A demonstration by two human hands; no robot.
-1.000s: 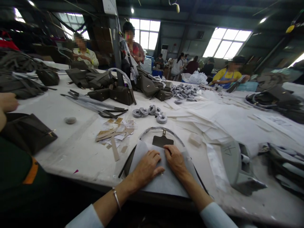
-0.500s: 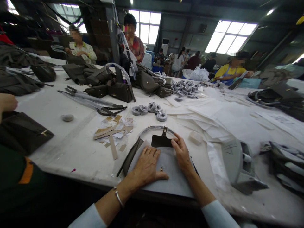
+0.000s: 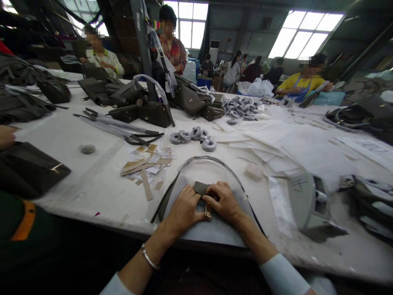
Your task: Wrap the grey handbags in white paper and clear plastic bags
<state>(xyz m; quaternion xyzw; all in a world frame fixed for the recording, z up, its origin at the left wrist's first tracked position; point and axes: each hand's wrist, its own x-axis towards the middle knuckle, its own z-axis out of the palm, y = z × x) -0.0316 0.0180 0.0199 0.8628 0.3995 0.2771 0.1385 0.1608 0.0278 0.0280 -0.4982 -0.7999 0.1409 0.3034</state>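
A dark bag [image 3: 166, 196] lies at the table's front edge, its front covered by a pale sheet [image 3: 227, 229]. Its wrapped handle [image 3: 211, 157] arches away behind it. The bag's flap [image 3: 201, 187], with a gold clasp [image 3: 208, 212] at its near end, is folded down over the sheet. My right hand [image 3: 224, 203] has its fingers curled on the flap, closed on it. Resting on the sheet at the flap's left side, my left hand [image 3: 184, 209] has its fingers extended and its thumb beside the clasp.
Paper and card scraps [image 3: 147, 166] lie behind left, near grey rolled coils [image 3: 208, 143]. Dark bags [image 3: 153, 112] stand farther back. A grey bag piece [image 3: 303, 205] is at right. A neighbour's hand [image 3: 6, 137] touches a bag [image 3: 30, 170] at left. Other people work behind.
The flap has come down toward me over the sheet, with my right hand now curled on it. My left hand has shifted slightly left. The view has tilted a little.
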